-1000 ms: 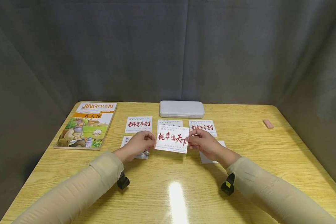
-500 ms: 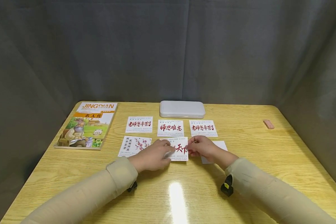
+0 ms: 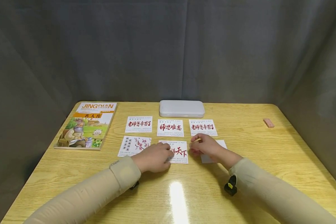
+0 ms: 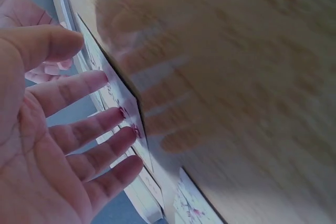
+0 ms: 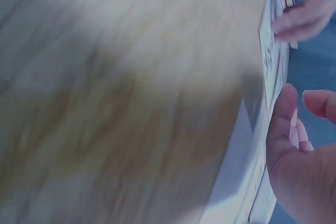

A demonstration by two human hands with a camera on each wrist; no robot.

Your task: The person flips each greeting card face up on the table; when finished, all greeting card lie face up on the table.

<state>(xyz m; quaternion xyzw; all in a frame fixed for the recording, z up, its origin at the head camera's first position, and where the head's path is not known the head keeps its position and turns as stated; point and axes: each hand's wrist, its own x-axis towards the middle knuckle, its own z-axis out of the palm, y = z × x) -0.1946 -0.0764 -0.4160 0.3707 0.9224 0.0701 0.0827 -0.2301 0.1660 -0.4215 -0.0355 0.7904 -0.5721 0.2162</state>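
A white card with red Chinese lettering (image 3: 181,153) lies flat on the table, in the middle of the near row. Over its left part is my left hand (image 3: 154,157); in the left wrist view its fingers are spread and fairly straight, with fingertips (image 4: 123,113) at the card. Just off the card's right edge hovers my right hand (image 3: 206,147), its fingers bent loosely with nothing between them. Partly beneath the right hand lies a blank white card (image 3: 210,158). To the left sits a card with a plum-blossom print (image 3: 141,143), partly covered by the left hand.
Behind these is a row of lettered cards: left (image 3: 138,124), middle (image 3: 170,128) and right (image 3: 203,127). A white case (image 3: 182,108) lies at the table's back edge. An illustrated book (image 3: 86,126) is at far left, a pink eraser-like block (image 3: 268,123) at right.
The lettered card has come down from both hands onto the table in the near row. My left hand has shifted right over it, and the right hand has let go of its edge.
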